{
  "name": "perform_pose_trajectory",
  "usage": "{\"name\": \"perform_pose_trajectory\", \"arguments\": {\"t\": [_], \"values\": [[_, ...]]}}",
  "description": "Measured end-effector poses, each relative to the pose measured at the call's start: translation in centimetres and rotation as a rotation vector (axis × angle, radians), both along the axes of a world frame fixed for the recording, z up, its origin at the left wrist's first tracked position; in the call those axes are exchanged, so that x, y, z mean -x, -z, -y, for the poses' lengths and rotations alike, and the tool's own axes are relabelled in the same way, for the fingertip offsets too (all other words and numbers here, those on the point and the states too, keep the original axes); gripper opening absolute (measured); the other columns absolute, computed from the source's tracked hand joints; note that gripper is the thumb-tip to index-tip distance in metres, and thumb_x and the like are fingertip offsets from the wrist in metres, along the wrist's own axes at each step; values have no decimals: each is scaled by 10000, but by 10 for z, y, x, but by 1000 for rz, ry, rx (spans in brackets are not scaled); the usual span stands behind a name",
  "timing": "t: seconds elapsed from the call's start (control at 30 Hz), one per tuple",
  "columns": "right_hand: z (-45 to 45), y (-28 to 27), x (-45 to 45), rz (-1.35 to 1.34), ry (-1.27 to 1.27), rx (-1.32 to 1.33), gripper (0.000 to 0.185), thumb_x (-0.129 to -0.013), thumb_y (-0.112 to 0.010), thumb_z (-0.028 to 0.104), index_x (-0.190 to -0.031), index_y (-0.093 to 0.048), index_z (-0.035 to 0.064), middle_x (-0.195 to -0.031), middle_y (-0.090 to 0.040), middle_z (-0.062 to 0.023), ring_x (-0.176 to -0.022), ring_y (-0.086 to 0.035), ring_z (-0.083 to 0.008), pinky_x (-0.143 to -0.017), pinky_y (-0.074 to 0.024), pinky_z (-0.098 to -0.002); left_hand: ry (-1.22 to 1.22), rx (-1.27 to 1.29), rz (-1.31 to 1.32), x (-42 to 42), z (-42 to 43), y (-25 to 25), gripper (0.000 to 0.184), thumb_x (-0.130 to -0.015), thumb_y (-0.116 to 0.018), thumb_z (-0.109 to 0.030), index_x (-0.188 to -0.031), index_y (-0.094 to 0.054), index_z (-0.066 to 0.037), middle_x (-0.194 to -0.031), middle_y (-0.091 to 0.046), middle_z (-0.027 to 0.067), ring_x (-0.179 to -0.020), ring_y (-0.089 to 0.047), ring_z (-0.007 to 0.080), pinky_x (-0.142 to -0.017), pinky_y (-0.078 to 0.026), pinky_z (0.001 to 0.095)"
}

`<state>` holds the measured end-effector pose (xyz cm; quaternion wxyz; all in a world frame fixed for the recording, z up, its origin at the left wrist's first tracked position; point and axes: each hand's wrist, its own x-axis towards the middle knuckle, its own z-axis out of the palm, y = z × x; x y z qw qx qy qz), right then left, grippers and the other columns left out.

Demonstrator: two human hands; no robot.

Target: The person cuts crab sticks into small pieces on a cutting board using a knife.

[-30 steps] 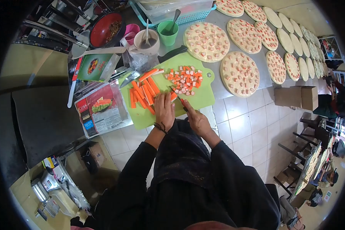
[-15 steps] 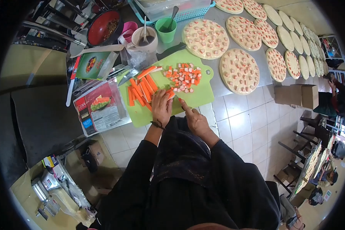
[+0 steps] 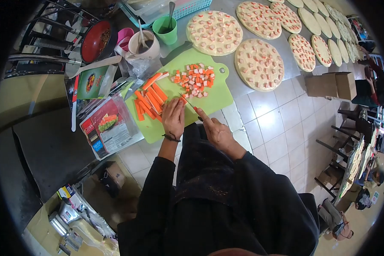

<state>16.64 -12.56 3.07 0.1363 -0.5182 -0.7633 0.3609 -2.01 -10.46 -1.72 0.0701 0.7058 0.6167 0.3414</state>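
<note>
A green cutting board (image 3: 217, 98) lies on the counter in front of me. My left hand (image 3: 173, 117) rests at the board's near side, fingers together, pressing down on a crab stick (image 3: 183, 98) whose end shows beyond the fingertips. My right hand (image 3: 219, 133) is closed around the red handle of a knife (image 3: 195, 108), its blade pointing at that end. Several whole orange crab sticks (image 3: 158, 91) are heaped left of my left hand. Diced crab stick pieces (image 3: 196, 77) form a pile on the board's far side.
Round dough bases topped with crab pieces (image 3: 259, 65) cover the counter to the right. Left of the board lie a red food packet (image 3: 108, 127) and a green packet (image 3: 94, 83). A mug (image 3: 151, 48), a green cup (image 3: 164, 32) and a red pan (image 3: 99, 40) stand behind.
The view has shifted, so the board and counter items appear farther left and slightly higher. My left hand still presses on the crab stick, and the knife blade now shows beside its end.
</note>
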Motion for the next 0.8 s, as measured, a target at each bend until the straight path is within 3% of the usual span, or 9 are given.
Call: {"name": "perform_pose_trajectory", "arguments": {"t": [0.23,0.8], "values": [[6,-7,1,74,-28,-45,668,-849,-509,63,-1454,-268,215,-675,-546,-148,-505,-562,-301,-468,-494,-395,0,-51,51,-1,-2,2,197,-817,-631,-49,-1004,-658,6,-1069,-644,138,-1019,-606,300,-905,-441,425],[2,22,-1,103,-43,-52,693,-839,-523,64,-1457,-253,222,-695,-561,-157,-544,-578,-319,-536,-504,-426,7,-60,25,1,-2,5,223,-816,-637,-54,-1034,-637,-8,-1086,-629,132,-1000,-597,309,-869,-463,400]]}}
